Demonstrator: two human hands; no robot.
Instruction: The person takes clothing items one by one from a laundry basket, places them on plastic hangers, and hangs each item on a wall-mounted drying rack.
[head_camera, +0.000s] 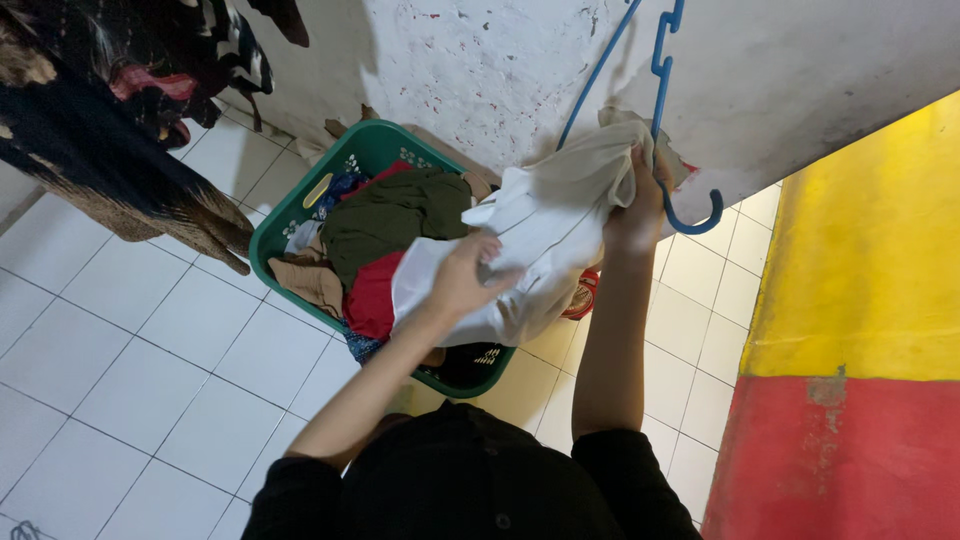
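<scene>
From the head view, a white garment (545, 235) is held above the green laundry basket (290, 215). It is pinched by the left hand (468, 275), and clutched with a blue hanger (665, 120) by the right hand (640, 205).

My one view comes from the head camera, looking steeply down and close past my own chest at frame bottom, toward tiled floor (150, 370) and wall (480, 60) at top.
</scene>
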